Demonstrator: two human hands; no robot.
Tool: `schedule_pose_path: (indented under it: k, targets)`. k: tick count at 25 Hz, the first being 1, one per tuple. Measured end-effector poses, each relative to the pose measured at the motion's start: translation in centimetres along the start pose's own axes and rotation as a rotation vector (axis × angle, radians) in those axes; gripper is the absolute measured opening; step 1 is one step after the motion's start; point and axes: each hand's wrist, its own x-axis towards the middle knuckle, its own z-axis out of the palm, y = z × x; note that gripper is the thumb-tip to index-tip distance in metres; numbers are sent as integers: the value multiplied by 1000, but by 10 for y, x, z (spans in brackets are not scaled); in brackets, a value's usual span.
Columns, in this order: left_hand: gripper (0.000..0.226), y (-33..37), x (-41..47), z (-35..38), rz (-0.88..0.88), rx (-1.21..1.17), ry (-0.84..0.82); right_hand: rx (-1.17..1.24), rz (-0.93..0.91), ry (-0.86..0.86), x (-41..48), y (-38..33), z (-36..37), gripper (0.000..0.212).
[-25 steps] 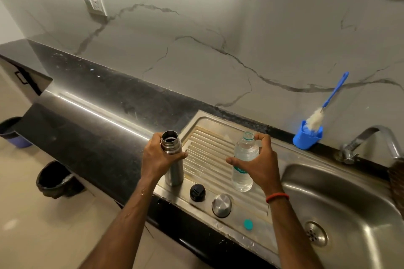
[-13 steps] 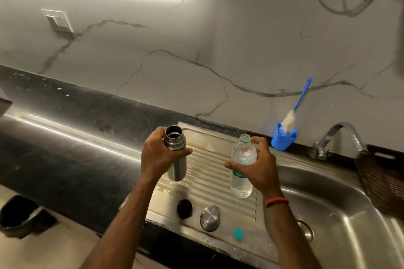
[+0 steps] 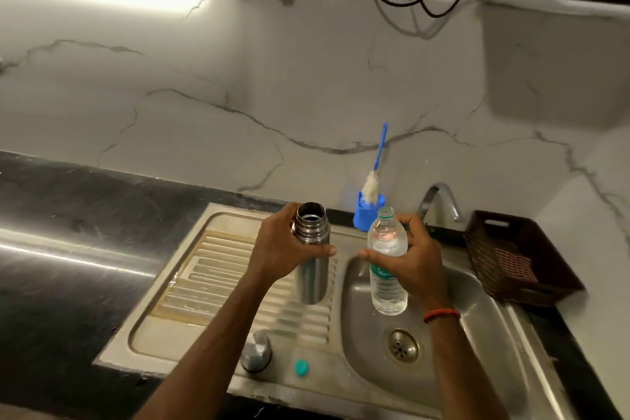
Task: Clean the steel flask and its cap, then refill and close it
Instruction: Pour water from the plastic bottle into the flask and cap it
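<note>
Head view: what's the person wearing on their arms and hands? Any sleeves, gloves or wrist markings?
No gloves on the left hand or the right hand, and no sleeves reach into view. A thin orange-red thread band circles the right wrist. The left wrist shows nothing worn.

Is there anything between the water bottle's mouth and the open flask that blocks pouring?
Nothing visible does. The flask in the left hand and the water bottle in the right hand are both uncapped, side by side.

The flask [image 3: 312, 278] is silver, the bottle cap [image 3: 301, 367] teal, the brush holder [image 3: 361, 219] blue, the wall [image 3: 238, 95] grey-veined white.
</note>
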Motion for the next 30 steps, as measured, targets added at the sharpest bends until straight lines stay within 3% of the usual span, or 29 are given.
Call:
schedule_pose_path:
  k: [9, 14, 20, 30]
  targets:
    - [74, 25, -16, 133, 27, 14, -228, -264, -59, 49, -18, 39, -109, 70]
    - [74, 32, -27, 182, 59, 138, -331, -522, -122, -49, -26, 67, -145, 79]
    - [73, 22, -21, 203, 17, 222, -396, -838, -247, -178, -23, 80, -156, 81]
    - [68, 10, -18, 204, 0, 297, -477, -957, -271, -150, -16, 71, -169, 69]
